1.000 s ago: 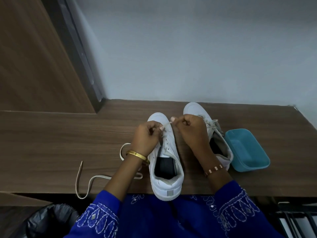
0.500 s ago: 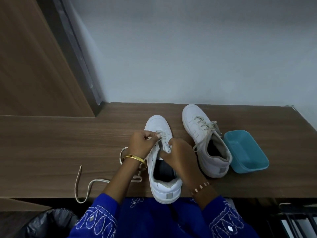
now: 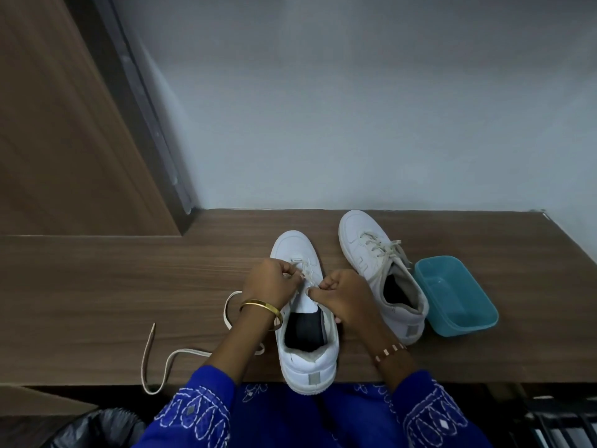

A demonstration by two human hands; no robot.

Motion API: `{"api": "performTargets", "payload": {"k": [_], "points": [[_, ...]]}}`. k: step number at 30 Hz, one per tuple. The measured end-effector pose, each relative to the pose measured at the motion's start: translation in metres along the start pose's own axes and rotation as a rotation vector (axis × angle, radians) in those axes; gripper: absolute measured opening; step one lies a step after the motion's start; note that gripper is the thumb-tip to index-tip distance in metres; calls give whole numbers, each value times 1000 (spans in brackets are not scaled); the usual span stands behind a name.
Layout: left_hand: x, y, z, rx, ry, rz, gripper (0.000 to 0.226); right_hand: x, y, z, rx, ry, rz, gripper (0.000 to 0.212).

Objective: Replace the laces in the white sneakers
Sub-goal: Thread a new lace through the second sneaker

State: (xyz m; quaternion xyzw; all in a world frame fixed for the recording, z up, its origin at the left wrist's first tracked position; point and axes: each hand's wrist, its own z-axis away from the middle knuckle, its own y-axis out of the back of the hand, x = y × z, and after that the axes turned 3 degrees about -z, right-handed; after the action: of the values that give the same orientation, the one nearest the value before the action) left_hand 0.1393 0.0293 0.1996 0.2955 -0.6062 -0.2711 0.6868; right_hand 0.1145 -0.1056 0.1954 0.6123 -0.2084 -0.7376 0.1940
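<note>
A white sneaker [image 3: 305, 360] stands at the front edge of the wooden table [image 3: 97, 286], toe pointing away, heel overhanging. My left hand [image 3: 269, 281] pinches its lace [image 3: 307, 274] over the eyelets on the left. My right hand [image 3: 344, 297] pinches the same lace near the tongue, fingers curled. A second white sneaker [image 3: 374, 263], laced with loose ends, lies to the right. A loose cream lace [image 3: 168, 357] trails on the table to the left, hanging over the edge.
A teal plastic tub [image 3: 458, 297] sits right of the second sneaker. A wooden panel [image 3: 64, 140] rises at the left, a grey wall behind. A black bin bag [image 3: 97, 428] is below the table on the left.
My right hand came down from the toe area to the tongue of the near sneaker and now pinches the lace there. The left hand stayed on the lace.
</note>
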Motion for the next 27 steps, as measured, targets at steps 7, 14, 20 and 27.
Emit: {"api": "performTargets", "payload": {"k": [7, 14, 20, 27], "points": [[5, -3, 1, -10, 6, -100, 15, 0, 0, -1, 41, -21, 23, 30], [6, -29, 13, 99, 197, 243, 13, 0, -2, 1, 68, 12, 69, 30], [8, -36, 13, 124, 311, 417, 27, 1, -3, 3, 70, 42, 79, 31], [10, -42, 14, 179, 350, 481, 15, 3, -3, 5, 70, 59, 94, 29]]}}
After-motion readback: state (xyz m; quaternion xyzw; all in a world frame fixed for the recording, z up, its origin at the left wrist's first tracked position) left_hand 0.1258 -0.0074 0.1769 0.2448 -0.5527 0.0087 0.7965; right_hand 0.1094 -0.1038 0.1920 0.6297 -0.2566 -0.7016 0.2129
